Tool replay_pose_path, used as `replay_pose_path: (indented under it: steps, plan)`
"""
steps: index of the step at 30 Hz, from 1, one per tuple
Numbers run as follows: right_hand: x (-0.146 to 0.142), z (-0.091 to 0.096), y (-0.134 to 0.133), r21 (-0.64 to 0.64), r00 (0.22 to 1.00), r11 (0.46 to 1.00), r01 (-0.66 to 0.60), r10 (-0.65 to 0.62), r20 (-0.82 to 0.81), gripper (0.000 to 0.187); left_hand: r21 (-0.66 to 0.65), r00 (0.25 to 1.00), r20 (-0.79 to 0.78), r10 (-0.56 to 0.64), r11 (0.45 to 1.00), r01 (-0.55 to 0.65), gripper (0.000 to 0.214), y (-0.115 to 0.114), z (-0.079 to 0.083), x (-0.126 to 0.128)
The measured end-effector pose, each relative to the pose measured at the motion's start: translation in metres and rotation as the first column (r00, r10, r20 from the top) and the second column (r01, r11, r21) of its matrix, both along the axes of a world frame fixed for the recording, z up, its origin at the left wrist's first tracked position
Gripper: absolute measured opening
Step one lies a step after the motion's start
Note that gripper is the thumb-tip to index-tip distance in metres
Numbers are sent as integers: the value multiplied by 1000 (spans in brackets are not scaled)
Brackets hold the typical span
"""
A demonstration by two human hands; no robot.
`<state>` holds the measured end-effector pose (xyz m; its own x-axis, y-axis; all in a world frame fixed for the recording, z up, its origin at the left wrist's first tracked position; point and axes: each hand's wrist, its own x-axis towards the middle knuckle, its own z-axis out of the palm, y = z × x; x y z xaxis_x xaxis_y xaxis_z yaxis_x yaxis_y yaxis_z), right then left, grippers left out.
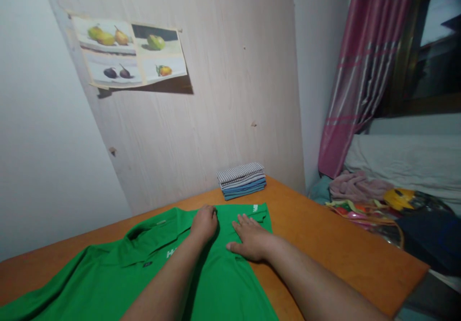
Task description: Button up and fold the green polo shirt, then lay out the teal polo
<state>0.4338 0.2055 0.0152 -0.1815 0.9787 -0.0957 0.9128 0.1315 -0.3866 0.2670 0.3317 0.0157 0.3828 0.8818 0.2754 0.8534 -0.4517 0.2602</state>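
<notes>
A green polo shirt (118, 268) lies spread on the orange wooden table (324, 249), its collar toward the left. My left hand (204, 222) rests on the shirt near its far edge with the fingers curled under, pressing the cloth. Just to its right, my right hand (250, 237) lies flat on the shirt, fingers stretched out and together. Neither hand lifts the cloth. A shirt sleeve with white lettering (256, 209) lies folded over beside the right hand.
A stack of folded clothes (242, 180), striped on top and blue below, sits at the table's far edge against the wall. Right of the table is a bed with a pink garment (355, 186), a basket of colourful items (374, 215) and a curtain (363, 71).
</notes>
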Motion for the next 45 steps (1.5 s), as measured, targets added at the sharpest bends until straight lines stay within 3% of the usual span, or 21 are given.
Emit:
replay_pose_path:
  steps: [6,12,19,22,27,31,35,38,41,45]
  plan:
    - [0,1,-1,-3,1000,1000,11,-11,-17,99,-64,981,-159,-111,993,102,52,19,-23,6]
    - [3,4,-2,-9,998,998,60,-60,-9,98,-141,967,-241,-86,989,53,74,29,-27,10]
    - [24,3,9,-15,940,946,324,-320,115,89,-169,951,-306,-40,985,-13,85,43,-24,14]
    - [29,7,10,42,912,923,382,-384,145,81,-169,952,-303,-29,985,-24,87,49,-25,15]
    - [24,21,3,248,936,924,290,-328,129,41,-163,960,-277,-34,987,-12,87,51,-27,15]
    - [22,27,-2,194,968,967,166,-197,157,28,-157,961,-271,-46,988,3,84,51,-25,15]
    - [26,29,-5,147,946,964,223,-250,205,30,-168,964,-262,-44,986,-1,85,50,-24,15]
    - [24,29,-5,186,938,956,229,-267,221,28,-177,970,-240,-47,984,4,85,48,-26,16]
    - [15,23,-3,248,966,954,169,-211,151,30,-184,974,-223,-46,983,4,85,48,-27,15]
    - [10,11,0,187,987,974,124,-140,77,45,-199,982,-184,-53,980,16,85,49,-25,13]
